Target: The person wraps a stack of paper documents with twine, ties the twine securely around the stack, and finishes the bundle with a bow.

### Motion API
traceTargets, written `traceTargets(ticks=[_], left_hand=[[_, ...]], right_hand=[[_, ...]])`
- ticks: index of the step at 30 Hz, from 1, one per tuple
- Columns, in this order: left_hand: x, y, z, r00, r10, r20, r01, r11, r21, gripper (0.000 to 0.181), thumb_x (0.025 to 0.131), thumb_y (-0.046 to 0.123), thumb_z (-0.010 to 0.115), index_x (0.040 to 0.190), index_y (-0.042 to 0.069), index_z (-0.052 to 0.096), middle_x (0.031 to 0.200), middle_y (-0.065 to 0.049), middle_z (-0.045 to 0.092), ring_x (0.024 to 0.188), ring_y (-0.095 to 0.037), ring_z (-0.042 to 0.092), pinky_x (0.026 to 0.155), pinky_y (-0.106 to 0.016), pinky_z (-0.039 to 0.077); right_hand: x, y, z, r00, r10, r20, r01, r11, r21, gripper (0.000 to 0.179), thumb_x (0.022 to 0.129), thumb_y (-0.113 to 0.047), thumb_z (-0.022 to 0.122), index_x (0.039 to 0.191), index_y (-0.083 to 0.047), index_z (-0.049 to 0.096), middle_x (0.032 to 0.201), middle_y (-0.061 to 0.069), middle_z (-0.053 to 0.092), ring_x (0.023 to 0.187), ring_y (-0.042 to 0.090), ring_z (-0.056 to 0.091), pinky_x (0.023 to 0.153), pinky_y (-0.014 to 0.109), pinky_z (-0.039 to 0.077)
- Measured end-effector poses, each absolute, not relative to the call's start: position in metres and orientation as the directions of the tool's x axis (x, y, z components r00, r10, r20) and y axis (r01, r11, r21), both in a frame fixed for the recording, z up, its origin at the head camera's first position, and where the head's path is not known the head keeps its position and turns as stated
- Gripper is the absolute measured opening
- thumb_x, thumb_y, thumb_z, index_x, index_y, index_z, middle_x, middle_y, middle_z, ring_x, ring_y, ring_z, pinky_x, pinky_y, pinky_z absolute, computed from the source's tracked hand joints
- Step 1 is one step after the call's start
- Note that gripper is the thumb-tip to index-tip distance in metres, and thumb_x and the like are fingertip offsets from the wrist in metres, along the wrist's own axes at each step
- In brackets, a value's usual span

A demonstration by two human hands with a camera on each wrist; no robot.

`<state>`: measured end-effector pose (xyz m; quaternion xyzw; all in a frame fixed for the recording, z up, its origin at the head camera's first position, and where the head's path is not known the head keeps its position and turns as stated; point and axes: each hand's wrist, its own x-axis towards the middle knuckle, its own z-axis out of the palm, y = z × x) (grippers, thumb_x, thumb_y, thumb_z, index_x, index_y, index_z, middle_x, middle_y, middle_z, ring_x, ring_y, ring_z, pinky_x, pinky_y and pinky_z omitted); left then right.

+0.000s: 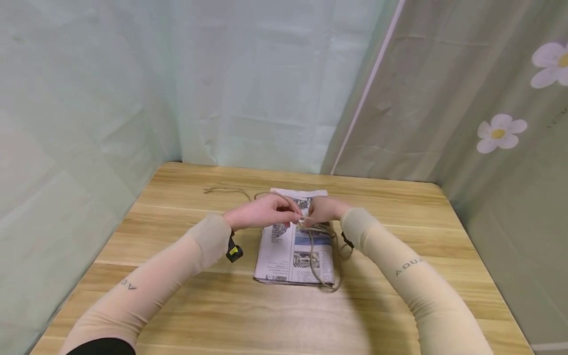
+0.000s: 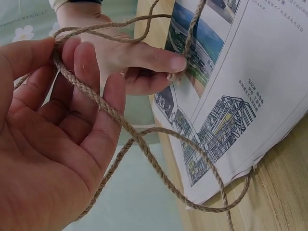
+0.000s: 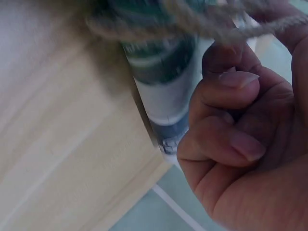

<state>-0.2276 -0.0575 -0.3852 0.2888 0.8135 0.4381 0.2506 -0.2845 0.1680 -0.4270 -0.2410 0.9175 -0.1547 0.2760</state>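
A folded stack of newspapers (image 1: 277, 251) lies on the wooden table, with brown twine (image 1: 312, 256) looped over and around it. Above the stack, my left hand (image 1: 270, 211) pinches the twine between thumb and forefinger; in the left wrist view the strand (image 2: 113, 111) runs down from that pinch across the fingers. My right hand (image 1: 326, 209) is close beside it and pinches another part of the twine, its end showing at the thumb tip in the left wrist view. The lower fingers of my right hand (image 3: 231, 125) are curled in the right wrist view.
A loose twine end (image 1: 222, 188) trails on the table (image 1: 191, 296) to the left of the stack. Slack loops hang over the stack's right edge. Pale curtains (image 1: 275, 88) stand behind and at both sides of the table.
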Motion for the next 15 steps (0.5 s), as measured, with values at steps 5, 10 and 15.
traceTargets(ticks=[5,10,15], left_hand=[[-0.227,-0.057,-0.386,-0.709,0.687,-0.155,0.254,0.455,0.853,0.030,0.103,0.031,0.063,0.120,0.008,0.071,0.109,-0.004,0.074,0.093,-0.019,0.070,0.083,-0.036,0.058],[-0.228,-0.058,-0.386,-0.713,0.688,-0.135,0.272,0.449,0.851,0.027,0.104,0.032,0.062,0.118,0.012,0.073,0.112,-0.006,0.074,0.093,-0.019,0.070,0.082,-0.036,0.058],[-0.228,-0.059,-0.387,-0.724,0.679,-0.121,0.287,0.456,0.843,0.028,0.103,0.035,0.062,0.119,0.014,0.074,0.111,-0.003,0.074,0.093,-0.018,0.070,0.082,-0.037,0.058]], right_hand=[[-0.281,0.172,-0.427,-0.742,-0.552,-0.379,-0.360,0.806,-0.470,0.038,0.088,-0.025,0.074,0.059,-0.019,0.052,0.054,-0.009,0.038,0.050,0.007,0.033,0.050,0.024,0.030],[-0.283,0.193,-0.400,-0.808,-0.508,-0.299,-0.242,0.748,-0.618,0.019,0.092,-0.022,0.072,0.077,-0.012,0.067,0.071,0.000,0.059,0.064,0.014,0.051,0.061,0.028,0.043],[-0.284,0.227,-0.360,-0.903,-0.386,-0.187,-0.141,0.680,-0.719,0.024,0.097,-0.029,0.069,0.096,-0.005,0.069,0.092,0.011,0.067,0.079,0.025,0.059,0.069,0.034,0.049]])
